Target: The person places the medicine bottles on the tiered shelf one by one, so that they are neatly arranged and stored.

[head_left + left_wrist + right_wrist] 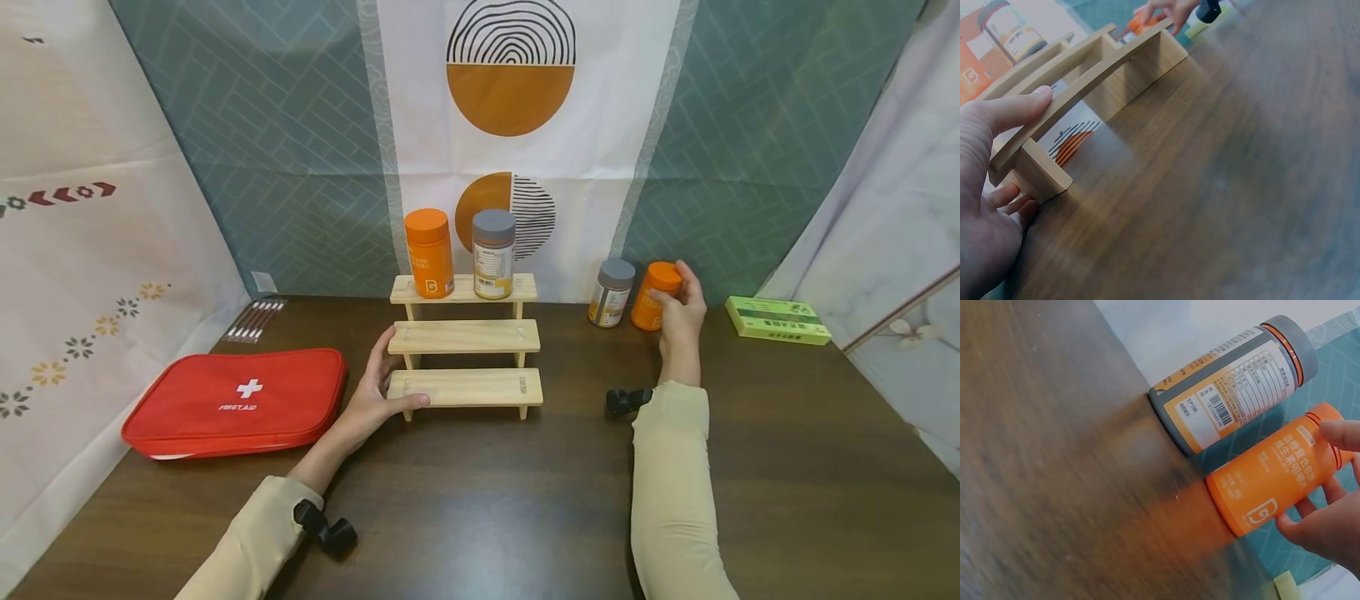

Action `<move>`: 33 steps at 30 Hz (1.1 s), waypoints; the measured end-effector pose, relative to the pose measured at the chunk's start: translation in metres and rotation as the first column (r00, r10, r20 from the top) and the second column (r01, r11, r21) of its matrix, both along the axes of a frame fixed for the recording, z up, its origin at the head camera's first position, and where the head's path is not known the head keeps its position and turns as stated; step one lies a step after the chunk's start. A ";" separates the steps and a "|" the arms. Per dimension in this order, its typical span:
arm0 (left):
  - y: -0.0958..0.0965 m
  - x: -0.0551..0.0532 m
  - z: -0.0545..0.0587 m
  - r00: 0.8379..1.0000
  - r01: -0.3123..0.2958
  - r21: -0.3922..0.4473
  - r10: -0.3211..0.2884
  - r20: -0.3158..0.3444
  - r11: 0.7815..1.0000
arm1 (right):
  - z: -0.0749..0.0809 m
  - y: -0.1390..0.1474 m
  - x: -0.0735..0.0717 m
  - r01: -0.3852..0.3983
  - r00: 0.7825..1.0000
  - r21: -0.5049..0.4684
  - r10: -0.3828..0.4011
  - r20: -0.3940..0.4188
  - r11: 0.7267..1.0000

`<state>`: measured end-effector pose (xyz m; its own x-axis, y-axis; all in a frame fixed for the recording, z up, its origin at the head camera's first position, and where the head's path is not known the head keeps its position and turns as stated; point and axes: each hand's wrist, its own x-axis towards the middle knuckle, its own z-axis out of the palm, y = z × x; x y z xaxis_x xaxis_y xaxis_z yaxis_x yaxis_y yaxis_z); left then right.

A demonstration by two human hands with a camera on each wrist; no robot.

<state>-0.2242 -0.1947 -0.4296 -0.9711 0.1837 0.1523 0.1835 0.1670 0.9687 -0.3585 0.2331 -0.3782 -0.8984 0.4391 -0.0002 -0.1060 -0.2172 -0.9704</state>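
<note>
My left hand (369,400) grips the left side of a three-tier wooden display stand (465,337). Its thumb lies on the lowest tier, and the fingers reach round the left end. On the top tier stand an orange bottle (430,260) and a grey-capped bottle (494,260). Over at the right, my right hand (684,321) holds a second orange bottle (1266,478) near its cap, thumb on one side and fingers on the other. That bottle is upright on the table, beside another grey-capped bottle (1235,384).
A red first-aid pouch (240,404) lies left of the stand, with a pack of cotton swabs (256,321) behind it. A green and yellow box (777,320) lies at the back right. Patterned cloth (300,167) hangs behind the table (480,508).
</note>
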 end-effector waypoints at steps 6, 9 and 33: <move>0.001 0.000 0.001 1.000 -0.001 0.001 0.001 -0.006 1.000 | -0.001 0.002 0.001 0.009 1.000 0.025 -0.009 0.002 1.000; 0.002 0.000 0.001 1.000 0.003 0.000 -0.003 -0.009 1.000 | -0.001 0.002 0.002 0.010 1.000 0.032 -0.010 0.008 0.999; 0.000 -0.001 -0.002 1.000 -0.005 0.000 0.005 -0.009 1.000 | -0.003 0.002 0.003 0.016 0.997 0.156 -0.028 0.073 0.988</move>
